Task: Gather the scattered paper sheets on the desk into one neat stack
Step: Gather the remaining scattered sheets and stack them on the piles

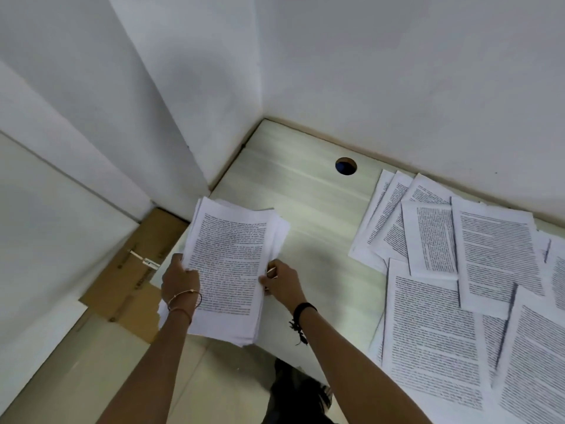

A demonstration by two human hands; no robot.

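Two bare forearms reach up from the bottom edge. Left hand (179, 280) grips the left edge of a stack of printed sheets (229, 264), fingers curled round it. Right hand (282, 283) pinches the stack's right edge between thumb and curled fingers. White walls (397, 71) meet in a corner behind. Below them a pale wood-grain desk (305, 203) runs to the right. Scattered sheets (428, 332) of dense text overlap one another across its right half, well apart from the stack. The stack is held at the desk's left end, its edges uneven, sheets fanning out at the top and right. Brown cardboard (131, 289) lies on the floor left of the desk. A round cable hole (345, 166) sits near the desk's back edge. Thin bracelets (183, 296) circle the left wrist; a black band (302, 310) circles the right.
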